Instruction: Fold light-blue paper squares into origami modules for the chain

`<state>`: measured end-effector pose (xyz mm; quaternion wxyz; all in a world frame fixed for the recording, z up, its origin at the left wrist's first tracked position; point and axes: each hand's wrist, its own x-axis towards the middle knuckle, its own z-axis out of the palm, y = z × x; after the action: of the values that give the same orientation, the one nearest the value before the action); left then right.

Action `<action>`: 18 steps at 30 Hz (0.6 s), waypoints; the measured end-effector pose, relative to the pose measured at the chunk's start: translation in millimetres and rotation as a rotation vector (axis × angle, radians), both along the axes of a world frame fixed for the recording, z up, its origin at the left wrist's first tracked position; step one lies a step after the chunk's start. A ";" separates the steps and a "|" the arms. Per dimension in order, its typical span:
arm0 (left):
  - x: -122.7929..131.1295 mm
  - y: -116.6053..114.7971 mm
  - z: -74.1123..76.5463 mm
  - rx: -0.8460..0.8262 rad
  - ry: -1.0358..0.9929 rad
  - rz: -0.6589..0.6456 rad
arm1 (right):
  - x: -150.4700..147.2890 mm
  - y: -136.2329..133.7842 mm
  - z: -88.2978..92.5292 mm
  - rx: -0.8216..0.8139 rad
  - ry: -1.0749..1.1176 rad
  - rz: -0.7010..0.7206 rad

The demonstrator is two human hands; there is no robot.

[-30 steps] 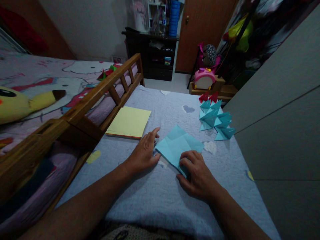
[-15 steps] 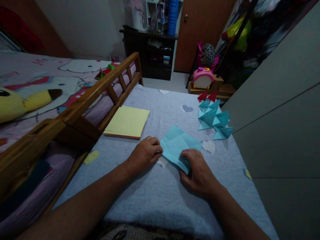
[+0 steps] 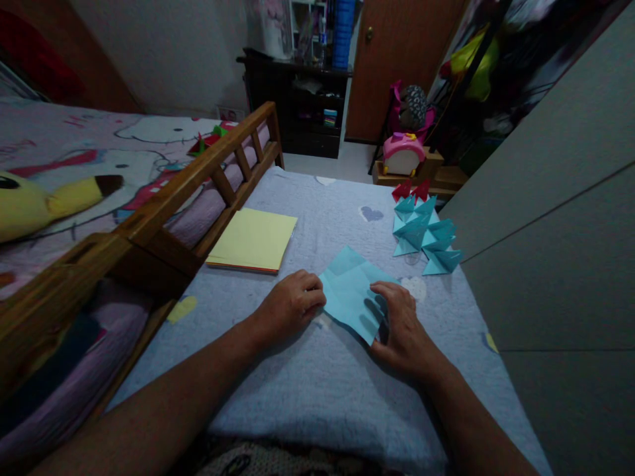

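Observation:
A light-blue square of origami paper (image 3: pixel 350 291) with crease lines lies cornerwise on the cloth-covered surface. My left hand (image 3: pixel 292 301) is closed in a pinch on its left corner. Over the right part of the sheet, my right hand (image 3: pixel 401 324) has its fingers apart and curved, casting shadows on the paper. The right thumb touches the near corner, which is slightly raised. To the left lies a stack of square paper (image 3: pixel 253 239), yellow on top. Several folded blue paper pieces (image 3: pixel 417 231) stand at the right, with red folded pieces (image 3: pixel 419 190) behind them.
A wooden bed rail (image 3: pixel 198 172) runs along the left side, with a pink patterned bed and a yellow plush toy (image 3: pixel 54 201) beyond. Pale cabinet panels (image 3: pixel 560 264) border the right. Past the far edge stand a dark shelf (image 3: pixel 297 106) and a pink toy case (image 3: pixel 404 155).
My right hand has shifted right and its fingers have spread, uncovering more of the blue paper near its close corner. My left hand stays at the left corner.

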<state>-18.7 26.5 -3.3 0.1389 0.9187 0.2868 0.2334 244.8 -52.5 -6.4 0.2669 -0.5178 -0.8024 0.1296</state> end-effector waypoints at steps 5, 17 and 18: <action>0.2 -0.5 3.2 0.148 0.031 0.049 | -2.4 0.1 1.3 0.012 0.001 0.021; -0.3 1.7 -1.5 -0.076 0.081 0.055 | -15.2 6.4 1.6 -0.023 0.146 0.021; -0.7 2.2 -2.8 -0.096 0.080 0.059 | -14.9 6.9 1.2 -0.037 0.168 0.010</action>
<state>-19.4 28.7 -6.1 0.1643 0.9108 0.3298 0.1864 229.9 -45.6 -5.2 0.3231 -0.5058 -0.7772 0.1889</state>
